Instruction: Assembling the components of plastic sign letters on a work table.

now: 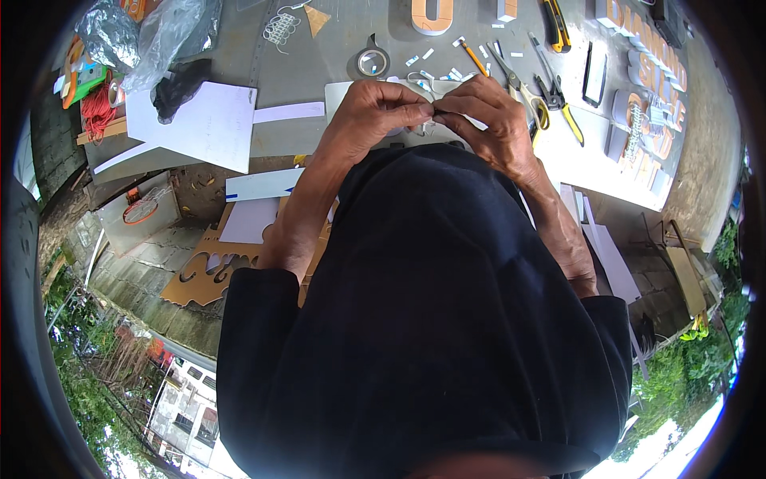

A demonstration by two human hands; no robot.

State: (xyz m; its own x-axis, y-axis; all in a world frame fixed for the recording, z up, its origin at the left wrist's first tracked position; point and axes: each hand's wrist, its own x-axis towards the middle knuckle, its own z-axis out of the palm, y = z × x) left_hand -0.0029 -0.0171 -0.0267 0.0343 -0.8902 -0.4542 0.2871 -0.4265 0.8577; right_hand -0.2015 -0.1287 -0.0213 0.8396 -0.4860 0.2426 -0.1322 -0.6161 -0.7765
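My left hand (369, 120) and my right hand (496, 124) meet above the near edge of the table, both with fingers pinched together. Between the fingertips is something small and dark, too small to name. A thin white wire (423, 78) loops just beyond the fingers. Below my hands lies a white sheet (338, 93). A roll of black tape (361, 65) rests beyond my left hand. Several small white pieces (428, 54) are scattered past the fingertips, beside a yellow pencil (474, 57). Yellow-handled scissors (539, 116) and yellow-and-black pliers (571, 124) lie right of my right hand.
A yellow utility knife (558, 25) lies farther back near a block letter (432, 20). More block letters (621, 132) stand at the right on a white board (570, 164). At the left are plastic bags (171, 40), red wire (98, 112) and a white panel (209, 128).
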